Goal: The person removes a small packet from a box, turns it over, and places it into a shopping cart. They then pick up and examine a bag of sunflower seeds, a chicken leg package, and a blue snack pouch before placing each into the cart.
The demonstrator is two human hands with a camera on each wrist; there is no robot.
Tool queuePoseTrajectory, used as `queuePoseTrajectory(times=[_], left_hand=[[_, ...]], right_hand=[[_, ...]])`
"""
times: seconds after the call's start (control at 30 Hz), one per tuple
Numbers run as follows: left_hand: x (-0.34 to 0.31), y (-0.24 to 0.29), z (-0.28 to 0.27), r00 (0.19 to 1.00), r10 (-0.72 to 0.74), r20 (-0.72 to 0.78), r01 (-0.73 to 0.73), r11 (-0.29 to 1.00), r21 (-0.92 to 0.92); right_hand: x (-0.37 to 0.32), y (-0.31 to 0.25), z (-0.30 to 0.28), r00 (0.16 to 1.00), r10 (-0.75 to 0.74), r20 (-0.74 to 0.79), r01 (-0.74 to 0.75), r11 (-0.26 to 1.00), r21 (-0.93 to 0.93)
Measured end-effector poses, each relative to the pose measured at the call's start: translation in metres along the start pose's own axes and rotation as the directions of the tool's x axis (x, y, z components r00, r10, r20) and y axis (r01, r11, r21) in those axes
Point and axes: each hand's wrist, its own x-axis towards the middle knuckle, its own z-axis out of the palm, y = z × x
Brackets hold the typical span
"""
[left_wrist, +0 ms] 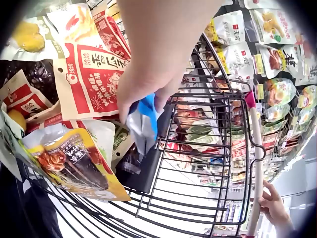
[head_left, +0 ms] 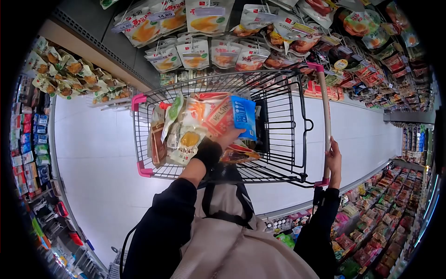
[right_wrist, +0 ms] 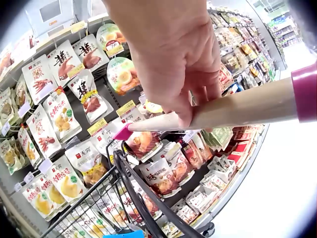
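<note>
My left hand (head_left: 226, 138) reaches down into the shopping cart (head_left: 283, 139) and pinches a blue packet (head_left: 245, 118) by its edge. In the left wrist view the blue packet (left_wrist: 143, 124) is creased between thumb and fingers. Beside it lies a red and beige snack bag (left_wrist: 91, 79) with white lettering. A yellow-edged pouch (left_wrist: 74, 163) of dark food lies nearer the cart's side. My right hand (head_left: 333, 162) holds the cart's handle (head_left: 325, 107); in the right wrist view its fingers (right_wrist: 200, 94) curl over the pale bar.
Several other food bags, one with a green patch (head_left: 175, 111), fill the cart's far end. Hanging pouches (head_left: 209, 18) line the shelf ahead. Low bins of packets (head_left: 371, 218) stand at the lower right. White floor (head_left: 93, 153) runs along the aisle.
</note>
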Motion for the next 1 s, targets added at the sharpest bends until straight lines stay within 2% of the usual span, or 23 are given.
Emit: queuePoseTrajectory(times=[0.03, 0.07, 0.13, 0.23, 0.3, 0.37, 0.4, 0.43, 0.47, 0.5, 0.53, 0.57, 0.6, 0.63, 0.7, 0.73, 0.8, 0.83, 0.9, 1.0], left_hand=[[0.018, -0.02, -0.007, 1.0, 0.014, 0.011, -0.014, 1.0, 0.019], [0.002, -0.004, -0.004, 1.0, -0.012, -0.02, 0.013, 0.999, 0.045], [-0.053, 0.062, 0.009, 0.994, -0.059, -0.087, 0.068, 0.993, 0.099], [-0.066, 0.087, -0.003, 1.0, -0.001, -0.015, 0.006, 0.93, 0.367], [-0.101, 0.108, -0.013, 0.961, 0.258, -0.097, -0.182, 0.859, 0.478], [-0.176, 0.156, -0.028, 0.861, 0.476, -0.182, -0.268, 0.726, 0.633], [-0.21, 0.167, -0.046, 0.796, 0.564, -0.221, -0.309, 0.692, 0.653], [-0.232, 0.154, -0.078, 0.633, 0.73, -0.257, -0.307, 0.542, 0.782], [-0.263, 0.158, -0.101, 0.566, 0.765, -0.307, -0.243, 0.511, 0.825], [-0.28, 0.136, -0.137, 0.487, 0.793, -0.365, -0.232, 0.521, 0.821], [-0.309, 0.129, -0.154, 0.353, 0.822, -0.447, -0.044, 0.492, 0.869], [-0.329, 0.108, -0.178, 0.283, 0.807, -0.519, 0.054, 0.526, 0.849], [-0.346, 0.085, -0.195, 0.236, 0.806, -0.543, 0.208, 0.503, 0.839], [-0.359, 0.058, -0.212, 0.244, 0.744, -0.622, 0.318, 0.545, 0.776], [-0.361, -0.002, -0.235, 0.285, 0.562, -0.776, 0.337, 0.699, 0.63], [-0.36, -0.011, -0.235, 0.306, 0.458, -0.835, 0.348, 0.762, 0.545], [-0.352, -0.021, -0.232, 0.445, 0.394, -0.804, 0.204, 0.829, 0.52], [-0.347, -0.023, -0.229, 0.423, 0.442, -0.791, 0.266, 0.774, 0.575], [-0.341, -0.027, -0.226, 0.391, 0.485, -0.782, 0.25, 0.762, 0.597], [-0.331, -0.031, -0.223, 0.337, 0.527, -0.78, 0.228, 0.759, 0.61]], right_hand=[[0.0, -0.001, -0.001, 1.0, 0.014, 0.004, -0.014, 1.0, 0.016], [0.001, -0.001, -0.001, 1.0, 0.026, 0.008, -0.026, 0.999, 0.033], [0.003, 0.001, -0.001, 1.0, 0.024, 0.009, -0.024, 0.999, 0.045], [0.006, 0.007, -0.004, 1.0, -0.007, 0.007, 0.006, 0.999, 0.038], [0.007, 0.01, -0.004, 1.0, -0.019, 0.018, 0.018, 0.998, 0.061], [0.011, 0.016, -0.005, 0.998, -0.024, 0.063, 0.017, 0.994, 0.107], [0.009, 0.012, -0.005, 0.997, -0.01, 0.073, 0.0, 0.992, 0.126], [0.011, 0.019, -0.005, 0.996, -0.026, 0.08, 0.015, 0.992, 0.127], [0.013, 0.025, -0.006, 0.996, -0.04, 0.081, 0.03, 0.992, 0.126], [0.014, 0.027, -0.006, 0.993, -0.075, 0.088, 0.063, 0.989, 0.131], [0.018, 0.035, -0.006, 0.993, -0.096, 0.074, 0.09, 0.992, 0.087], [0.022, 0.038, -0.007, 0.992, -0.078, 0.096, 0.068, 0.993, 0.096], [0.023, 0.038, -0.008, 0.992, -0.059, 0.116, 0.047, 0.993, 0.104], [0.024, 0.034, -0.009, 0.991, -0.017, 0.13, 0.002, 0.993, 0.117], [0.026, 0.027, -0.009, 0.986, 0.069, 0.154, -0.09, 0.987, 0.136], [0.028, 0.026, -0.008, 0.988, 0.051, 0.143, -0.069, 0.99, 0.125], [0.028, 0.027, -0.005, 0.992, 0.023, 0.122, -0.036, 0.994, 0.101], [0.027, 0.029, -0.003, 0.994, 0.002, 0.113, -0.011, 0.997, 0.081], [0.03, 0.027, -0.002, 0.994, -0.049, 0.094, 0.045, 0.998, 0.041], [0.029, 0.013, 0.0, 0.995, -0.013, 0.099, 0.007, 0.998, 0.064]])
